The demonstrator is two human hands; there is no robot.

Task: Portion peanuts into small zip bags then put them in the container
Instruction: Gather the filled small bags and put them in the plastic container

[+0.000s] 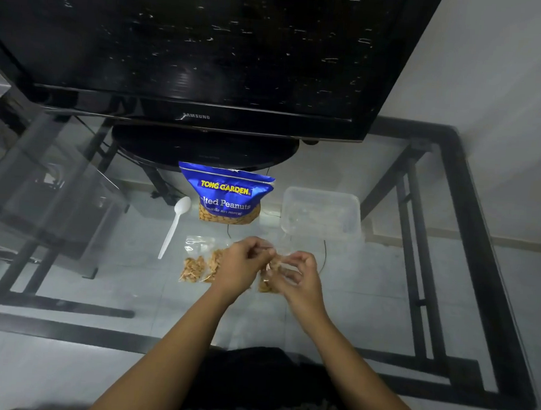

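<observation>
Pinching zip bag [270,273] top, left hand [239,266] and right hand [299,279] both grasping it.
2 filled bags [201,264] left; container [321,213] far right.

A large black flat-screen television [204,40] fills the upper half of the frame, its dark glossy screen flecked with pale reflections, standing on a rounded black base [202,149]. It rests on a clear glass tabletop [385,277] carried by a black metal frame [471,251], whose bars run along the right edge and across the lower part of the frame. Through the glass shows a pale tiled floor [59,366]. A plain whitish wall [510,93] occupies the upper right. The light is dim and cool.
</observation>
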